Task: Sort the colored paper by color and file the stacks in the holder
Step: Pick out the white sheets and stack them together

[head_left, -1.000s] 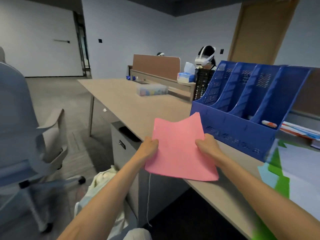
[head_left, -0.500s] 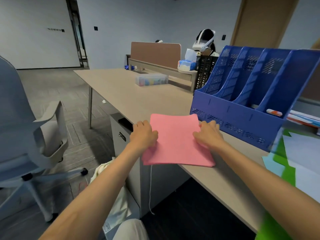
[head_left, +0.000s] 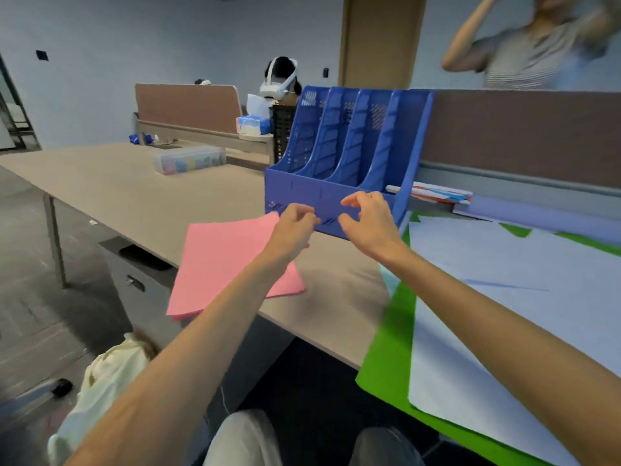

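A pink paper stack [head_left: 221, 264] lies flat at the desk's front edge, its near corner overhanging. The blue slotted file holder [head_left: 339, 153] stands behind it. My left hand [head_left: 295, 227] hovers over the stack's right corner, fingers loosely curled, holding nothing. My right hand [head_left: 369, 220] hangs in front of the holder's low front wall, fingers relaxed and spread, also holding nothing. To the right lie large pale lilac sheets [head_left: 510, 297] over green paper [head_left: 386, 364], with a light blue corner [head_left: 389, 280] peeking out.
A clear box of coloured items [head_left: 190, 160] sits farther back on the desk [head_left: 134, 196]. A black mesh bin [head_left: 281, 132], tissue box [head_left: 252, 125] and headset [head_left: 279, 79] stand behind the holder. A person [head_left: 524, 48] stands beyond the brown partition [head_left: 524, 132].
Both hands let go of the pink stack, which now lies on the desk, and moved right toward the holder. The view swung right.
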